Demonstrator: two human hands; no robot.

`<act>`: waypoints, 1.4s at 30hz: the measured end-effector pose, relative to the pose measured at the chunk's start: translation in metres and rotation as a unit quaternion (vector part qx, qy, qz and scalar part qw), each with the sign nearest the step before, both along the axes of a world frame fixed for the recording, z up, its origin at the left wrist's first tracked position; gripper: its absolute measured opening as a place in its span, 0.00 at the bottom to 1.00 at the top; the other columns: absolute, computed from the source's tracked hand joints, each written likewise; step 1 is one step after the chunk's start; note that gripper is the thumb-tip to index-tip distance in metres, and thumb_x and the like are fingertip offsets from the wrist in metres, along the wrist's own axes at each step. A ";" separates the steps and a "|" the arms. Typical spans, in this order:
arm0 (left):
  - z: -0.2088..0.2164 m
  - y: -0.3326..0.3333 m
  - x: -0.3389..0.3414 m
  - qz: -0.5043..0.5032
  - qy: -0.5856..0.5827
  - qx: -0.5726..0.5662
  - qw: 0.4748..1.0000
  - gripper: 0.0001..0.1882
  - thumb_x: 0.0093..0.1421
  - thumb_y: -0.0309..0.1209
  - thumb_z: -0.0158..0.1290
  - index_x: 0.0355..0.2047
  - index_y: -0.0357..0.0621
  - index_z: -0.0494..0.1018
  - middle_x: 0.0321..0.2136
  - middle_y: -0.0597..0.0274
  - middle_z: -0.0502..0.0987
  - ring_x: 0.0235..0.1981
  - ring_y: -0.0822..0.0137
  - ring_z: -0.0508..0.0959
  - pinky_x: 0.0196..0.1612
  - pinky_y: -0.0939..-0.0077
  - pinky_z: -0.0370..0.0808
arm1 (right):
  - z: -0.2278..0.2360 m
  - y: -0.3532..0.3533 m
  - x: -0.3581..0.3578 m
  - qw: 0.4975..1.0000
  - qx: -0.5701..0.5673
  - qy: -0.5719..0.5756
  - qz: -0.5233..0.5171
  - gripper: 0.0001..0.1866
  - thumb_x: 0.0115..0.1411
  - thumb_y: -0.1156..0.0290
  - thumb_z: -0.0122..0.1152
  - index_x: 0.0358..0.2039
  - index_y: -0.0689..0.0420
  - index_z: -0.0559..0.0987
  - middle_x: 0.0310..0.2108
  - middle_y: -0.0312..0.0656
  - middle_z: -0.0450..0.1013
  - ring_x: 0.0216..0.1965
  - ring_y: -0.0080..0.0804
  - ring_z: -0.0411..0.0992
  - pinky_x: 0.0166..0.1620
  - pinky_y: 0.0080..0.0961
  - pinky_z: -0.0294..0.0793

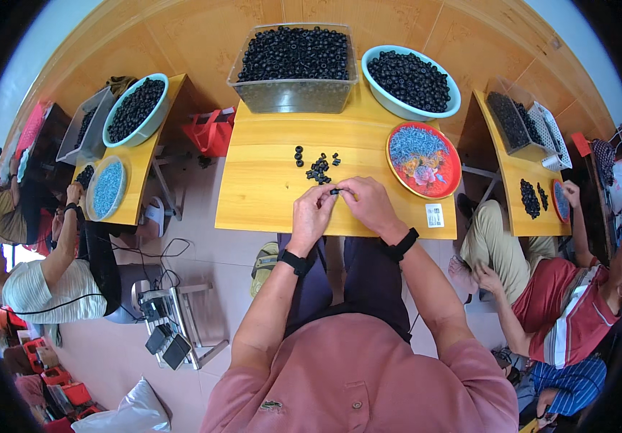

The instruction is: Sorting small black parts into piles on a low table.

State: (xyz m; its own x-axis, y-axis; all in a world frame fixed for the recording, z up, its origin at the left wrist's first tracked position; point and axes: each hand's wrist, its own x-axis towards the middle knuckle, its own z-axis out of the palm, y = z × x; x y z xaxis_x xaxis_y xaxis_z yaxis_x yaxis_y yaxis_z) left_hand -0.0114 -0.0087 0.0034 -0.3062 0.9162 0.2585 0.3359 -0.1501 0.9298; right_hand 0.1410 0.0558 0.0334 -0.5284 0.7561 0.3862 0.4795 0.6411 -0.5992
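Observation:
Over the near edge of the yellow table [260, 189], my left hand [311, 216] and my right hand [371, 209] meet at the fingertips. Both are closed around one small black cylindrical part [335, 191], pinched between them. Fingers cover most of it, so any piece inside it is hidden. Just beyond my fingertips lies a loose pile of small black parts [319, 172]. Several round black pieces [298, 156] stand in a short row left of the pile. Right of my right hand sits a red flowered tray [452, 179] holding many small blue pieces [415, 143].
At the table's back stand a clear bin [293, 101] and a light-blue basin [401, 108], both full of black parts. A white label [434, 215] lies near the front right corner. People work at side tables left [148, 148] and right [513, 173]. A metal-framed stand [195, 325] with cables is left.

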 end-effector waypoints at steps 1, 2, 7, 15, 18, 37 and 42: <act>0.000 0.000 0.000 -0.001 0.006 -0.002 1.000 0.10 0.60 0.22 0.61 0.43 0.35 0.80 0.29 0.53 0.81 0.26 0.68 0.78 0.33 0.74 0.76 | -0.001 0.000 0.000 1.000 0.011 -0.004 -0.002 0.07 0.60 0.71 0.60 0.36 0.56 0.83 0.34 0.45 0.80 0.37 0.50 0.77 0.44 0.42 0.76; 0.000 0.000 0.000 0.000 0.006 -0.003 1.000 0.10 0.60 0.22 0.61 0.43 0.35 0.80 0.29 0.53 0.81 0.26 0.68 0.78 0.33 0.74 0.76 | -0.001 0.000 -0.001 1.000 0.010 -0.004 -0.001 0.07 0.60 0.71 0.60 0.36 0.56 0.83 0.34 0.45 0.80 0.37 0.50 0.77 0.44 0.42 0.76; 0.000 0.000 -0.002 -0.004 0.007 -0.011 1.000 0.10 0.60 0.23 0.61 0.43 0.34 0.80 0.30 0.52 0.82 0.28 0.68 0.80 0.34 0.74 0.77 | 0.000 -0.002 -0.003 1.000 0.004 -0.005 -0.008 0.07 0.61 0.70 0.59 0.36 0.55 0.83 0.35 0.44 0.81 0.37 0.49 0.77 0.43 0.42 0.76; 0.000 0.000 -0.004 -0.034 -0.048 -0.056 0.997 0.11 0.64 0.25 0.60 0.44 0.34 0.77 0.31 0.59 0.83 0.32 0.74 0.80 0.37 0.77 0.77 | -0.005 -0.004 -0.003 1.000 0.003 0.022 -0.016 0.07 0.61 0.70 0.60 0.36 0.55 0.84 0.34 0.44 0.81 0.36 0.49 0.77 0.42 0.42 0.76; -0.001 -0.001 -0.005 -0.058 -0.056 -0.071 0.994 0.10 0.65 0.25 0.58 0.44 0.34 0.74 0.30 0.60 0.82 0.32 0.76 0.79 0.36 0.78 0.76 | -0.004 -0.006 -0.004 0.999 -0.001 0.029 -0.021 0.08 0.61 0.70 0.59 0.36 0.55 0.85 0.33 0.45 0.81 0.35 0.49 0.77 0.41 0.42 0.76; -0.013 0.008 -0.009 -0.071 -0.211 -0.108 0.969 0.05 0.69 0.22 0.52 0.42 0.32 0.69 0.30 0.58 0.80 0.32 0.72 0.80 0.38 0.77 0.78 | -0.006 -0.018 -0.021 0.994 -0.035 0.104 -0.003 0.10 0.63 0.76 0.56 0.42 0.63 0.82 0.34 0.54 0.80 0.34 0.48 0.81 0.37 0.36 0.79; -0.005 0.006 -0.005 -0.069 -0.093 -0.096 0.989 0.11 0.66 0.24 0.57 0.46 0.35 0.69 0.29 0.60 0.81 0.30 0.75 0.78 0.36 0.78 0.77 | -0.029 -0.003 -0.011 0.987 -0.098 0.128 -0.020 0.12 0.61 0.75 0.58 0.45 0.61 0.81 0.33 0.53 0.81 0.33 0.44 0.82 0.36 0.34 0.79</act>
State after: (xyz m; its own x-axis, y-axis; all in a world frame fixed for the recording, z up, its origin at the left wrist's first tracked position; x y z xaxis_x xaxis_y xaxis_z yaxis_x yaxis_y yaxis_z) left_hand -0.0160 -0.0024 -0.0019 -0.2003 0.9793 0.0276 0.1460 0.0019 0.9893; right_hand 0.1301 0.0527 0.0048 -0.4011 0.8477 0.3472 0.3195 0.4847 -0.8143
